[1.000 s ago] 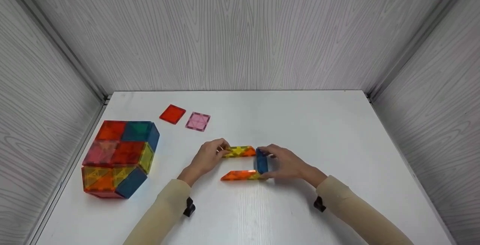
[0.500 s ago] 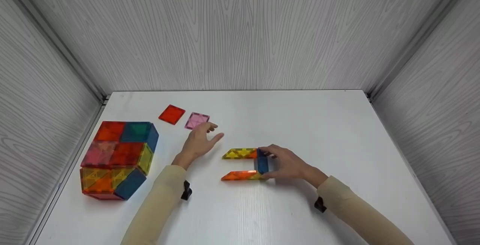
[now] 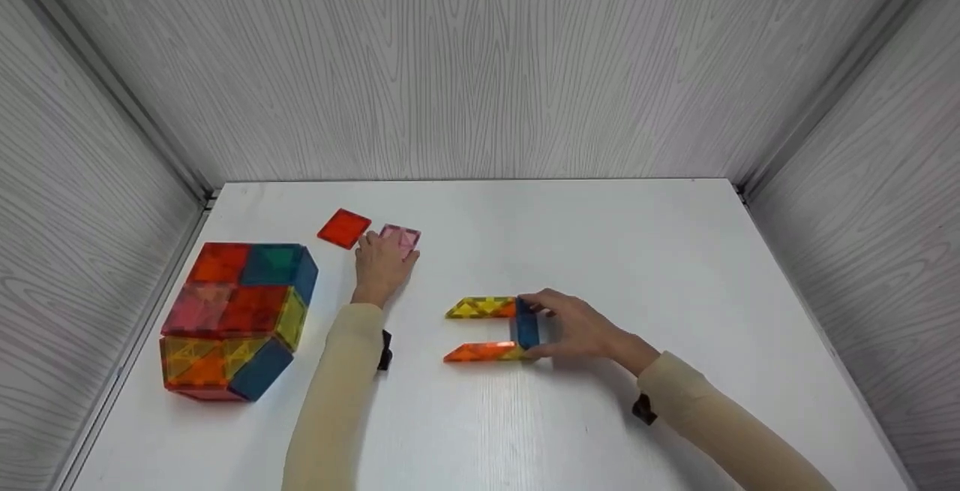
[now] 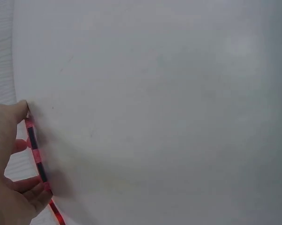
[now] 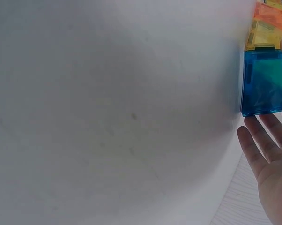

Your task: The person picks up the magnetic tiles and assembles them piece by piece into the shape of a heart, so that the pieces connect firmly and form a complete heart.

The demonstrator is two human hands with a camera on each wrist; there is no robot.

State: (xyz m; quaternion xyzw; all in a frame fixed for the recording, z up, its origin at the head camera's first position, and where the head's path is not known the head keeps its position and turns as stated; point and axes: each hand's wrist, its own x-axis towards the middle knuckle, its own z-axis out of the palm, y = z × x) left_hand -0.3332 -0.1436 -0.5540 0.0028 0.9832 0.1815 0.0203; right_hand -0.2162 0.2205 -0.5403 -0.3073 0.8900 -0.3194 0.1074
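Note:
My left hand (image 3: 381, 266) reaches over a pink square magnetic tile (image 3: 409, 236) lying at the back left, partly hiding it. In the left wrist view, thumb and fingers grip opposite ends of the pink tile (image 4: 35, 152). My right hand (image 3: 581, 332) holds a blue square magnetic tile (image 3: 527, 324) standing on edge, thumb at its near end, fingers at its far end. Two yellow-and-orange strips of upright tiles, the far strip (image 3: 480, 308) and the near strip (image 3: 480, 352), run left from the blue tile, forming a U open to the left.
A red square tile (image 3: 344, 228) lies flat just left of my left hand. At the table's left stands a block built of red, teal, pink, yellow, orange and blue tiles (image 3: 240, 307). Grey wood-grain panels (image 3: 480, 63) wall the white table (image 3: 637, 251) at the back and sides.
My left hand has let go of the far yellow-and-orange strip and moved back and left onto the pink tile. My right hand stays at the blue tile.

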